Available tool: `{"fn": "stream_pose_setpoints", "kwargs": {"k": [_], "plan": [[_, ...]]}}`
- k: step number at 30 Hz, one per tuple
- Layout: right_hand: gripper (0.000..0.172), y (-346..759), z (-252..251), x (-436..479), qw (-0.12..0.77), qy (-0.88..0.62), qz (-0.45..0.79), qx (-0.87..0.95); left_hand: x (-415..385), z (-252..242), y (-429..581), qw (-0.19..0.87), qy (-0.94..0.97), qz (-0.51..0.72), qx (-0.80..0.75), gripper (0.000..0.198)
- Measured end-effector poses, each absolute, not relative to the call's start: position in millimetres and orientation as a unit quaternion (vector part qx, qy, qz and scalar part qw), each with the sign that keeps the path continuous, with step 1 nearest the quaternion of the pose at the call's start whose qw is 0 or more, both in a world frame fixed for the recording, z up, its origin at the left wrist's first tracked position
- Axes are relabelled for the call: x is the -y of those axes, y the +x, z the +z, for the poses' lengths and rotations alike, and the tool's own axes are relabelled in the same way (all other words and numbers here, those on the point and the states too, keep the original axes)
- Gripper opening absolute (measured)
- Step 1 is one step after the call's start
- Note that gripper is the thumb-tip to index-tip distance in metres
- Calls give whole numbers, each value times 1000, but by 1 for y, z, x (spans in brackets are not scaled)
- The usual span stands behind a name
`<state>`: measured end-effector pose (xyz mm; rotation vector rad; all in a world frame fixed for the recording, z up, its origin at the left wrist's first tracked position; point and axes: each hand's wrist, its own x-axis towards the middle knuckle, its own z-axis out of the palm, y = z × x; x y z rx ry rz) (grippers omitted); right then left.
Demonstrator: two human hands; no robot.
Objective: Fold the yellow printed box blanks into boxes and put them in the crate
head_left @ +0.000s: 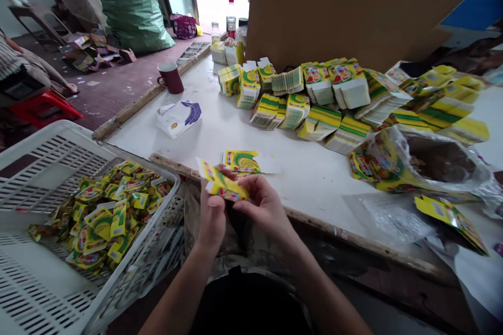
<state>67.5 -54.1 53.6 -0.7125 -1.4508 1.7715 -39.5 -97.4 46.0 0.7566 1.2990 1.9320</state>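
Note:
Near the table's front edge, a small yellow and green carton (223, 184) is held between my two hands, its white end flap standing out at the left. My left hand (212, 217) closes round its left part, thumb below. The fingers and thumb of my right hand (264, 204) pinch its right end. Just beyond my hands a flat yellow carton (245, 161) lies on the white tabletop, partly hidden by them. To my left, a white plastic crate (157, 220) holds a heap of yellow cartons (102, 220).
Stacks of flat cartons (314, 84) line the table's far side before a cardboard sheet (334, 10). An open plastic bag (440, 159) stands at the right. A maroon mug (171, 78) and a tissue box (179, 118) are at the left. A person's leg (47, 70) shows far left.

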Motion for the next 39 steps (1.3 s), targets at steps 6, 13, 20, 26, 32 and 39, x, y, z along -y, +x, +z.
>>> {"fn": "stream_pose_setpoints", "kwargs": {"k": [6,13,20,26,32,39], "plan": [[31,83,56,44,373,-304,694,535,110,38,-44,292,278,747,-529,14],[25,92,67,35,442,-332,671,493,109,45,-46,420,366,716,-420,53],[29,82,61,48,403,-305,730,460,112,33,-40,409,304,698,-502,28],[29,76,57,48,389,-301,716,496,111,28,-43,397,262,713,-515,27],[14,86,55,33,382,-349,588,622,108,39,-48,351,319,698,-536,34],[20,107,65,17,300,-284,159,897,116,80,-69,73,555,557,-614,91]]}}
